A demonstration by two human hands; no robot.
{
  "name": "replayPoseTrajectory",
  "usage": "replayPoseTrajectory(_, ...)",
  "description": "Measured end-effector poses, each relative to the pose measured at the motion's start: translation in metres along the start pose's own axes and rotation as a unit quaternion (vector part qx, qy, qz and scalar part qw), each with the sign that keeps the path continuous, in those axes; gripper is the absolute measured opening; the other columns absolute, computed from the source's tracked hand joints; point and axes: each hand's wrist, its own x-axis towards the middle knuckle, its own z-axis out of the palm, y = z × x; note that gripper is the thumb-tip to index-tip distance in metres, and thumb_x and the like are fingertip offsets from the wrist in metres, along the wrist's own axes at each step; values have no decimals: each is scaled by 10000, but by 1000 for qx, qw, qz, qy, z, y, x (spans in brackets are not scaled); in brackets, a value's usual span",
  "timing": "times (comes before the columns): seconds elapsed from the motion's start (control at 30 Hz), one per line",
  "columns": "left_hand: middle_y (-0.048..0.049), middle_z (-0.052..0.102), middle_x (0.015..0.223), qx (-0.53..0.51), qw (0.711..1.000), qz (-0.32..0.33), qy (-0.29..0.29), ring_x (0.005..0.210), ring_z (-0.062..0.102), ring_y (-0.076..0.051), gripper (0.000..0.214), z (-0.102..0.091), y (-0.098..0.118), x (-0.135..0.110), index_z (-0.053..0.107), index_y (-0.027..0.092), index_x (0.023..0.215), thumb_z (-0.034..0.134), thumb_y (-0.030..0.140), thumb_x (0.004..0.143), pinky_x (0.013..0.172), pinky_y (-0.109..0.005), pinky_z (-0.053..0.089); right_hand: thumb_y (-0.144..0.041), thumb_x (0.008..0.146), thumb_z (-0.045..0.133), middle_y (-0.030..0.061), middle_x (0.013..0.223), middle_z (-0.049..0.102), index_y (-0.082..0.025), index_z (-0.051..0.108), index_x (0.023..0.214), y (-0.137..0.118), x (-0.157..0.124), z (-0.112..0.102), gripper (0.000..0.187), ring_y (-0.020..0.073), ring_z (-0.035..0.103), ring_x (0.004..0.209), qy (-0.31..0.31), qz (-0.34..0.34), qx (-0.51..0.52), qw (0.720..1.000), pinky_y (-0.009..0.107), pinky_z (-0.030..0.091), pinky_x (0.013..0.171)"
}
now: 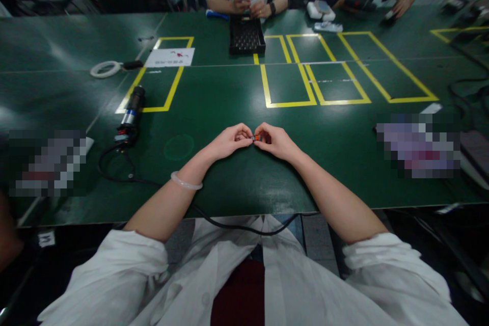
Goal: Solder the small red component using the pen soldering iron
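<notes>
Small orange-ended part (256, 138): sat between left hand (233, 141) and right hand (275, 140), pinched in nearly closed fingertips of both, over green table (221, 86); ran roughly sideways, orange end toward right hand.

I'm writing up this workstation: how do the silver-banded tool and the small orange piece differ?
The silver-banded tool is far larger than the small orange piece. The tool lies on the green table; the piece is held, partly hidden, between the left hand and right hand.
</notes>
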Motion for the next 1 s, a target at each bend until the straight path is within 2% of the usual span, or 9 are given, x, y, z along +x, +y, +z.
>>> replayPoseTrajectory(0.23, -11, 579, 821, -1, 1000, -2, 6, 712, 535, -110, 319, 0, 0, 0, 578, 142, 975, 715, 365, 791, 668, -244, 421, -277, 812, 632, -12, 760, 609, -195, 554, 907, -1, 1, 0, 148, 113, 498, 612, 0, 1, 1, 1000, 253, 391, 611)
replayPoseTrajectory(0.57, -71, 646, 1000, -14, 1000, 0, -6, 854, 612, -139, 451, -2, 0, -1, 559, 129, 1125, 750, 324, 766, 815, -299, 492, -275, 811, 630, -11, 769, 611, -196, 550, 920, 0, 0, 0, 156, 114, 492, 612, 6, -2, 10, 1000, 254, 386, 615)
replayPoseTrajectory(0.7, -110, 664, 1065, 34, 999, -5, 7, 945, 629, -181, 496, -21, 0, -5, 569, 128, 1205, 703, 406, 817, 884, -342, 497, -281, 818, 631, -14, 769, 609, -197, 549, 935, 3, 0, 0, 165, 117, 501, 624, 2, -1, 3, 1000, 254, 392, 628)
replayPoseTrajectory(0.8, -136, 648, 1178, 130, 989, -20, 69, 1033, 622, -220, 534, -51, -4, -13, 567, 139, 1258, 654, 462, 841, 956, -392, 486, -284, 825, 630, -13, 773, 611, -196, 553, 944, 5, 1, 0, 167, 119, 506, 631, 3, 0, 2, 1000, 255, 394, 634)
replayPoseTrajectory(0.87, -149, 603, 1285, 247, 960, -39, 127, 1143, 585, -264, 551, -78, -8, -24, 564, 153, 1295, 624, 480, 856, 1024, -434, 450, -281, 826, 630, -10, 783, 615, -196, 554, 944, 5, 1, 0, 163, 120, 510, 636, 3, 1, 2, 1000, 256, 394, 639)
replayPoseTrajectory(0.9, -158, 571, 1338, 322, 932, -56, 158, 1206, 549, -291, 562, -93, -10, -31, 560, 151, 1317, 612, 480, 864, 1060, -455, 420, -280, 827, 630, -8, 787, 617, -196, 554, 944, 5, 0, 0, 163, 120, 512, 638, 3, 1, 1, 1000, 257, 394, 642)
replayPoseTrajectory(1.0, -215, 475, 1444, 508, 814, -141, 242, 1355, 404, -371, 646, -136, -15, -59, 493, 69, 1398, 572, 470, 898, 1139, -510, 306, -281, 829, 634, -7, 789, 622, -193, 557, 947, 5, 0, -1, 166, 119, 511, 639, 0, 2, 0, 1000, 259, 394, 651)
